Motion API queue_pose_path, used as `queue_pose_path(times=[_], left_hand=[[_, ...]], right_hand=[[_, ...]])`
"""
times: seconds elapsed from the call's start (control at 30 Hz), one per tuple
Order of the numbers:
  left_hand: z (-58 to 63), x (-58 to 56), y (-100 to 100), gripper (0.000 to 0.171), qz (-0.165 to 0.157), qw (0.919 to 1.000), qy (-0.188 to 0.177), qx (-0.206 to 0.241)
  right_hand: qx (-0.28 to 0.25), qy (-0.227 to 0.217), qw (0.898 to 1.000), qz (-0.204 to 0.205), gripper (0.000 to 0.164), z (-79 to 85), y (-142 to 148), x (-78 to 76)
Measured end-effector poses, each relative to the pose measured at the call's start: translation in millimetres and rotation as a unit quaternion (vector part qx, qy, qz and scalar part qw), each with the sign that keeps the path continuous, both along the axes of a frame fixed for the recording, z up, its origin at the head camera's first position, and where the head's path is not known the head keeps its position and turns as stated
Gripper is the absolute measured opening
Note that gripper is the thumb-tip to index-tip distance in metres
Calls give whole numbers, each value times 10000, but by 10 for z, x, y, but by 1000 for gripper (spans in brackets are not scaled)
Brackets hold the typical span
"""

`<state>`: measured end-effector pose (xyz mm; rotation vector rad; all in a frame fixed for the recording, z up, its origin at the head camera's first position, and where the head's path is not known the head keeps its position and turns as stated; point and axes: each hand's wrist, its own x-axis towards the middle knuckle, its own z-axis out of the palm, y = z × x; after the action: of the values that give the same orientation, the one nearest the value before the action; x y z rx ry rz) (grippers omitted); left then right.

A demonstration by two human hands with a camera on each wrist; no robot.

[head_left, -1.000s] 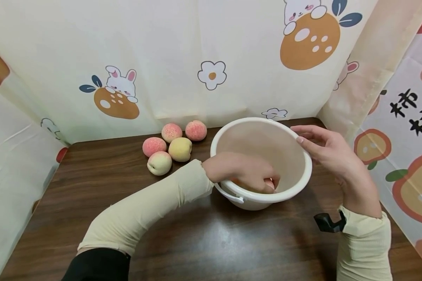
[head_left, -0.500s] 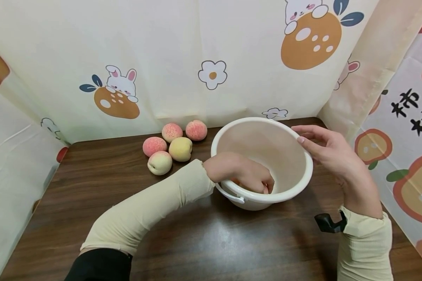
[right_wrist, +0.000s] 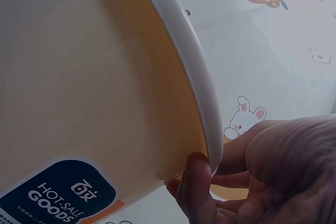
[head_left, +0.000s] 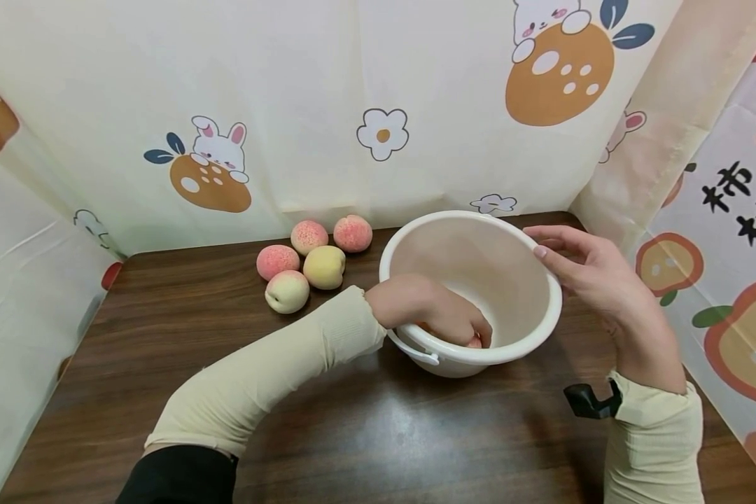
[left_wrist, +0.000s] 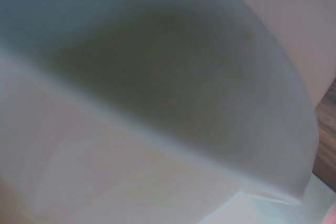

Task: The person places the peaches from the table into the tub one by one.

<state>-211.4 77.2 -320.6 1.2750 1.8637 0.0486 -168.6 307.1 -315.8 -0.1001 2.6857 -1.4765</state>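
Observation:
A white plastic bucket [head_left: 544, 329] stands on the wooden table, tilted slightly in view. Inside it is my left hand [head_left: 450, 315], reaching over the near left rim with fingers curled round a pinkish peach [head_left: 474, 342], of which only a sliver shows. Under the left wrist, an orange patch [head_left: 423, 327] peeks out inside the bucket. My right hand [head_left: 582, 269] grips the bucket's right rim between thumb and fingers; the right wrist view shows the fingertips [right_wrist: 198, 169] at the rim. The left wrist view is filled by blurred pale bucket wall [left_wrist: 157, 145].
Left of the bucket lie several peaches: a yellow one [head_left: 324, 267], a pale one [head_left: 287, 292] and pink ones [head_left: 353, 233]. A printed cloth [head_left: 290, 105] hangs close behind the table [head_left: 327, 427]. The bucket's white handle [head_left: 416, 352] hangs down at its near left side.
My left hand has sunk slightly deeper and to the left inside the bucket, its fingers curling further in. The right hand stays at the rim, and the loose peaches have not moved.

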Motion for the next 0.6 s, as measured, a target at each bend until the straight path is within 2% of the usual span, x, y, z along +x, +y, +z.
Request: queue_pose_path(times=[0.27, 0.6], left_hand=[[-8, -2, -34, 33, -559, 9975, 257, 342], [12, -3, -3, 34, -839, 9961, 257, 54]], right_hand=[[3, 12, 10000, -2, 44, -2, -10, -1], [23, -35, 10000, -7, 44, -8, -2, -3]])
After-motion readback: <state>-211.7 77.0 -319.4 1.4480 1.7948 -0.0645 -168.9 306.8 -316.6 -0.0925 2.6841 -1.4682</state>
